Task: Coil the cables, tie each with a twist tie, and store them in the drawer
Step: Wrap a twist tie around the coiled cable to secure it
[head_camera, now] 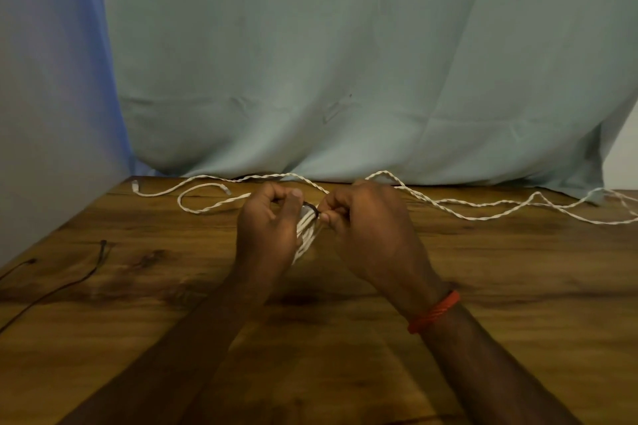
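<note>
Both hands meet above the worktop: left hand grips the white coil, right hand pinches a dark twist tie.

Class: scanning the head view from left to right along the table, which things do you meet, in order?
Black cable → left hand → dark twist tie → right hand → red wristband.

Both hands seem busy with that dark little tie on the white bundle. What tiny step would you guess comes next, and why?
Probably another twist of the dark twist tie to close it. The left hand holds the coiled white cable while the right hand pinches the tie at the top of the bundle, so it looks looped round but perhaps not yet tight. More white cable lies loose on the table.
</note>
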Demonstrator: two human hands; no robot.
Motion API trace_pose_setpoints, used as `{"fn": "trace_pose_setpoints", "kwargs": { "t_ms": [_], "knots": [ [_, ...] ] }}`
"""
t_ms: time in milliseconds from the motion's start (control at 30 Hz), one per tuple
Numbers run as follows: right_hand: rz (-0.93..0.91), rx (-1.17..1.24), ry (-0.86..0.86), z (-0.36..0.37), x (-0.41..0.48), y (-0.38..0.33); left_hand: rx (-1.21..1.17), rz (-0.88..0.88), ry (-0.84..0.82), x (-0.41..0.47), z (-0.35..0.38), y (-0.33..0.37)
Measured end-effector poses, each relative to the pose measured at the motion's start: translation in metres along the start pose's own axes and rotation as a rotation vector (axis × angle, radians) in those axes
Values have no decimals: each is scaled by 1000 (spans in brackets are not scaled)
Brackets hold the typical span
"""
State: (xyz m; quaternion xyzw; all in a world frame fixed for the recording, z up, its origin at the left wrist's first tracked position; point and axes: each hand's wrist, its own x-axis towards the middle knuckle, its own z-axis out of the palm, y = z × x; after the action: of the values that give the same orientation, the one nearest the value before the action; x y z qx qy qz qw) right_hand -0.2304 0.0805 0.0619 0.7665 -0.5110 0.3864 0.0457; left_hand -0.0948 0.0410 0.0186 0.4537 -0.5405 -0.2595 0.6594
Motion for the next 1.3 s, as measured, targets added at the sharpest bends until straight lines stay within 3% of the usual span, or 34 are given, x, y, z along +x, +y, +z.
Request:
{"fn": "trace_pose_setpoints", "kwargs": {
  "t_ms": [100, 300, 567, 700, 833, 1000, 1300],
  "knots": [
    [32, -9, -59, 4, 0, 1, 76, 58, 35, 2, -1, -5],
    [14, -1, -142, 4, -1, 3, 47, -22, 32, 4, -1, -7],
    [-38, 48, -160, 7, 0, 8, 58, 33, 15, -1, 1, -5],
    [-64, 25, -135, 7, -1, 8, 28, -68, -5, 5, 0, -17],
    [-94, 35, -106, 6, 0, 9, -185, -214, -27, 3, 3, -14],
    [-74, 66, -99, 4, 2, 14, -227, -231, -25, 4, 3, -11],
    [-147, 74, -109, 13, 0, 10, 56, -50, 34, 6, 1, -9]
  ]
}}
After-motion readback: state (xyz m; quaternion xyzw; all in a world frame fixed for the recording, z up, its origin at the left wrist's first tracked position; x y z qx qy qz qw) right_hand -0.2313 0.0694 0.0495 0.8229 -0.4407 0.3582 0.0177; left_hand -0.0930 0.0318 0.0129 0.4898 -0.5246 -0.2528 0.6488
